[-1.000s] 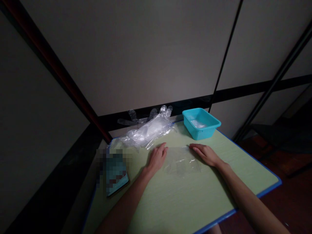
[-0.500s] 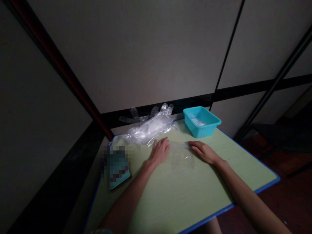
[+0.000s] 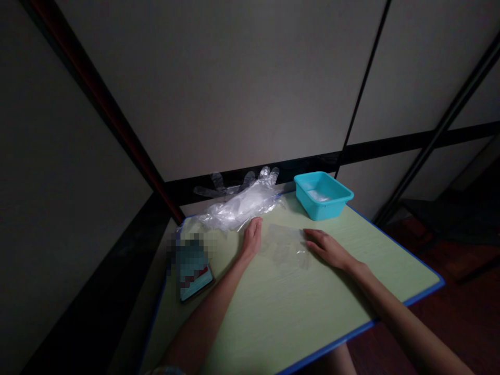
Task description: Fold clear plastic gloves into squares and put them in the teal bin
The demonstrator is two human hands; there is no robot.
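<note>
A clear, thin plastic glove (image 3: 289,246) lies spread flat on the pale green table, between my two hands. My left hand (image 3: 252,238) rests on its side at the glove's left edge, fingers stretched out and holding nothing. At the opposite edge my right hand (image 3: 328,248) touches the glove with its fingertips, its thumb apart from the extended fingers. Beyond my left hand is a heap of clear plastic gloves (image 3: 242,205), some with their fingers sticking out past the table's back edge.
A turquoise plastic basin (image 3: 326,209) with some clear plastic inside stands at the back right. A phone-like device (image 3: 196,284), partly pixelated, lies at the left of the table (image 3: 281,312). Wall panels (image 3: 250,94) rise right behind the table.
My left hand has drawn slightly left and turned onto its side, its fingers closer together. My right hand stays by the glove's right edge. The glove still lies flat.
</note>
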